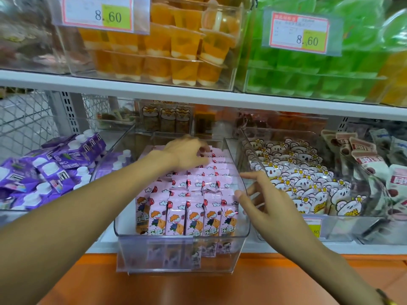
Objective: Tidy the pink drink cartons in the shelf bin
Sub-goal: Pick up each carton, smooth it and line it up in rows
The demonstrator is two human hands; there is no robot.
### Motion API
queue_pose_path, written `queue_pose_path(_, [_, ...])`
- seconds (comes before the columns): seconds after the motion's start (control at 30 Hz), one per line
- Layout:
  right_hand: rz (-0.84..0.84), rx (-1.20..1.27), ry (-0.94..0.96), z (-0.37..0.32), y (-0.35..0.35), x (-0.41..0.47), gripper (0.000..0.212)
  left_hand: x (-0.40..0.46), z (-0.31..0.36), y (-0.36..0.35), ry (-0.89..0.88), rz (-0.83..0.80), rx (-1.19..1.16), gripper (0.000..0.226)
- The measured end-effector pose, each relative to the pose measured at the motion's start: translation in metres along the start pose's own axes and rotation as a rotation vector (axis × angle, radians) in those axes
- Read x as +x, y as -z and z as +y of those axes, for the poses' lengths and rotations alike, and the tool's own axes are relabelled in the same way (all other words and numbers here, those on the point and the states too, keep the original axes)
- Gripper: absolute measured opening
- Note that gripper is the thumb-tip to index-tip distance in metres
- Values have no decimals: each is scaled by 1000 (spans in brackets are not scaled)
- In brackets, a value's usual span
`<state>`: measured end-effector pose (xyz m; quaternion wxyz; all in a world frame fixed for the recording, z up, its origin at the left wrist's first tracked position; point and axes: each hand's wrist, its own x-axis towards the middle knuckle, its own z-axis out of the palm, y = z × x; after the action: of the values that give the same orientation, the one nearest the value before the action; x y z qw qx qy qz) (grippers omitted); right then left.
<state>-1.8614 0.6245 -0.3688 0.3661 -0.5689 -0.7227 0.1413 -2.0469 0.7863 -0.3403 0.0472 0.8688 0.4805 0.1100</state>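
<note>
2 hands: left hand [187, 153], right hand [267, 204]. 1 clear bin [180, 254] w/ pink cartons [189, 216]: front row approx 6, several rows behind, total can't tell. 2 price tags [98, 13] reading 8.60 up top. 3 hamster-print packs [166, 118] at back. Purple pouches [50, 170], koala packs [301, 179]: too many to count.
</note>
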Motion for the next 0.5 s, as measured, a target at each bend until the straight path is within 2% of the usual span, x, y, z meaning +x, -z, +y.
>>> queue_pose_path(0.13, [50, 7, -13, 0, 4, 0, 20, 1, 8, -2, -10, -37, -17, 24])
queue_pose_path(0.23, [109, -41, -36, -1, 9, 0, 15, 2, 13, -4, 35, 23, -61, 12])
queue_pose_path(0.3, [125, -76, -43, -3, 11, -1, 18, 1, 16, -3, 52, 80, -95, 12])
queue_pose_path(0.37, [127, -104, -37, -4, 11, -2, 25, -3, 18, 1, 92, 189, -216, 20])
queue_pose_path(0.5, [151, -188, -14, -7, 12, -3, 32, -24, 26, 12, 180, 529, -575, 25])
